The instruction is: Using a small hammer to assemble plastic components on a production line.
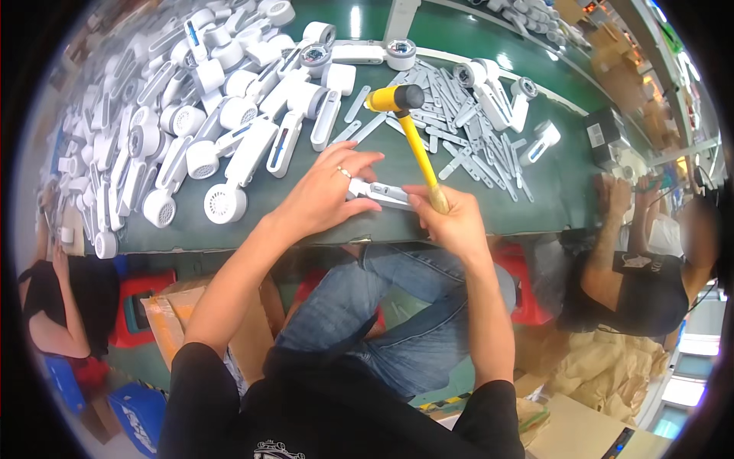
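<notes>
Yellow hammer point(418, 145) in right hand point(456, 222)

Before you: a yellow hammer point(417, 147), black-faced head uppermost, handle leaning left; below it, a slim white casing point(388, 191), lying crosswise.

It's bright in here — white panels point(699, 344) glow at lower right, glare spots the green surface point(459, 34) beyond the bench point(554, 195) — and toward the black, round rim straight edges bend.
</notes>
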Demonstrator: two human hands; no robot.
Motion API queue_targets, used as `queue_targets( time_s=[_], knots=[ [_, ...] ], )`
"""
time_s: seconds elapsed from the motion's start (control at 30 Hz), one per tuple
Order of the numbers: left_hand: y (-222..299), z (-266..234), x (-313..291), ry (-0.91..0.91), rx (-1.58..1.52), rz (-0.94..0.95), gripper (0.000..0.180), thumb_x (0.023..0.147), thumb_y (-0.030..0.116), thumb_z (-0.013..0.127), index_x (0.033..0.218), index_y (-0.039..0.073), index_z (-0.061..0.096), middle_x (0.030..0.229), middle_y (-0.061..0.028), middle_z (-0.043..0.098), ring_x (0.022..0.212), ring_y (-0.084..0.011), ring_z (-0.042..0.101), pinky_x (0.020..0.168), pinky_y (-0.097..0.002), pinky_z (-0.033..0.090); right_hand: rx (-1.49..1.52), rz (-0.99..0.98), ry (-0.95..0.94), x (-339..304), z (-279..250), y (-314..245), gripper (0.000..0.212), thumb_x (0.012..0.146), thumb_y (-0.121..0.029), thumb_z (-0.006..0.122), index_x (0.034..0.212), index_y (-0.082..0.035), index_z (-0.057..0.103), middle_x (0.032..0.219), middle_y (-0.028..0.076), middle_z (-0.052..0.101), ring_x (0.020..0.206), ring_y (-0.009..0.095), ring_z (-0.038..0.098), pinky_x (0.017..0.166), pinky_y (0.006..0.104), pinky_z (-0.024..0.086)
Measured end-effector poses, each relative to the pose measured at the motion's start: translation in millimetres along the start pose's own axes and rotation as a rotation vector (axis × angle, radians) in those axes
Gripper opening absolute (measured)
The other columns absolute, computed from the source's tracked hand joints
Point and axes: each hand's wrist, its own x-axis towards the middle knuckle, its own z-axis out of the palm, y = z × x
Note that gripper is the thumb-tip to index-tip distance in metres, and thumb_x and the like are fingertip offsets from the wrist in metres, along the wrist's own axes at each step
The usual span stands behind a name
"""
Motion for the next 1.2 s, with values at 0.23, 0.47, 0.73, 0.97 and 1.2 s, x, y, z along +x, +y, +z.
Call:
queue_targets(
  time_s=[0.23, 0.47, 0.73, 0.97, 1.2],
  knots=[
    [-15, 1, 6, 0.069, 0.105, 0.313, 0.037, 0.079, 0.018, 0.089, 0.112, 0.010, 0.075, 0.100, -0.0060, 0.069, 0.110, -0.0276, 0.066, 0.114, -0.0511, 0.049, -0.140, -0.093, -0.109, 13, -8, -6, 0.023, 0.100, -0.018, 0.075, 0.119, -0.006, 0.081, 0.066, -0.004, 0.061, 0.057, 0.004, 0.052, 0.052, 0.0266, 0.041],
    [-11, -1, 8, 0.064, 0.092, 0.296, 0.026, 0.080, 0.014, 0.088, 0.102, 0.008, 0.077, 0.099, -0.0069, 0.069, 0.104, -0.0274, 0.068, 0.110, -0.0516, 0.051, -0.076, 0.102, 0.016, 10, -4, -4, 0.038, 0.102, -0.030, 0.074, 0.129, -0.003, 0.075, 0.066, 0.002, 0.066, 0.050, 0.009, 0.057, 0.046, 0.0259, 0.044],
    [6, -1, 13, 0.138, 0.281, 0.385, 0.028, 0.081, 0.016, 0.087, 0.108, 0.016, 0.080, 0.104, -0.0042, 0.074, 0.105, -0.0249, 0.071, 0.113, -0.0507, 0.051, 0.108, 0.136, 0.030, 10, 3, 10, 0.036, 0.101, -0.031, 0.076, 0.118, 0.001, 0.076, 0.061, 0.001, 0.060, 0.047, 0.008, 0.052, 0.043, 0.0258, 0.039],
    [-3, 11, 15, 0.003, 0.287, 0.396, 0.020, 0.093, 0.022, 0.077, 0.112, 0.021, 0.083, 0.093, -0.0001, 0.077, 0.094, -0.0193, 0.073, 0.115, -0.0466, 0.049, 0.151, -0.054, 0.112, -12, 3, 20, 0.047, 0.109, -0.033, 0.065, 0.142, 0.001, 0.062, 0.066, -0.004, 0.052, 0.048, 0.006, 0.043, 0.043, 0.0258, 0.033],
    [-8, 8, 13, 0.020, 0.308, 0.406, 0.023, 0.091, 0.023, 0.080, 0.113, 0.021, 0.083, 0.092, 0.0001, 0.076, 0.092, -0.0193, 0.072, 0.114, -0.0466, 0.050, 0.015, -0.014, 0.218, -146, 3, 11, 0.055, 0.118, -0.029, 0.038, 0.169, -0.010, 0.032, 0.065, -0.002, 0.049, 0.052, 0.005, 0.046, 0.048, 0.0248, 0.040]
  ],
)
